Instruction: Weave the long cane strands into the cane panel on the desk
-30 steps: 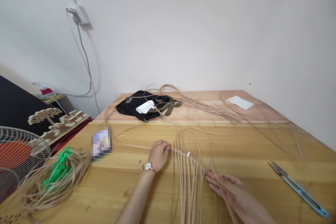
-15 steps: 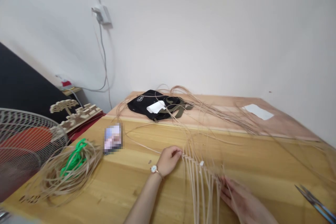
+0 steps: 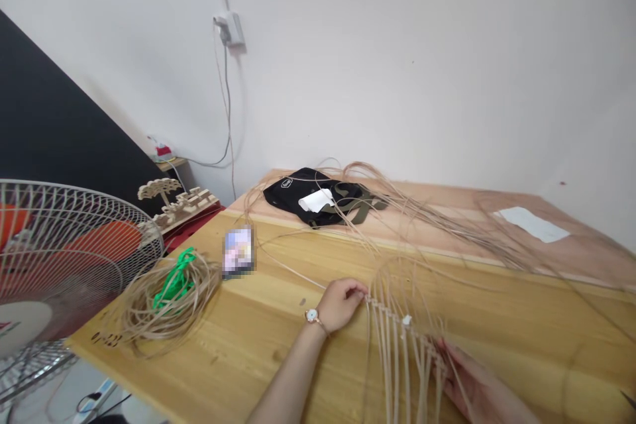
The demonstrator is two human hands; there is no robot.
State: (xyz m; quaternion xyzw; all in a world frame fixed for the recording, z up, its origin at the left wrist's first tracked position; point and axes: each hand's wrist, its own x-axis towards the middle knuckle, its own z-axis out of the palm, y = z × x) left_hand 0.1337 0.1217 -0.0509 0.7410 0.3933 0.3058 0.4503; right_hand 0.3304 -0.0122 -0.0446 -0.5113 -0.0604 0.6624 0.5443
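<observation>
Left to right: your left hand [image 3: 342, 305] clenches the 9 o'clock end of the cane-strand weave [image 3: 397, 324], lying on the wooden table [image 3: 248, 358]; your right hand [image 3: 460, 371] sits among strands at 4 o'clock, grip indeterminate.

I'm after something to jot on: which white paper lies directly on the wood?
The white sheet at the far right, flat on the pale wooden board; the other white piece sits on the black bag.
</observation>
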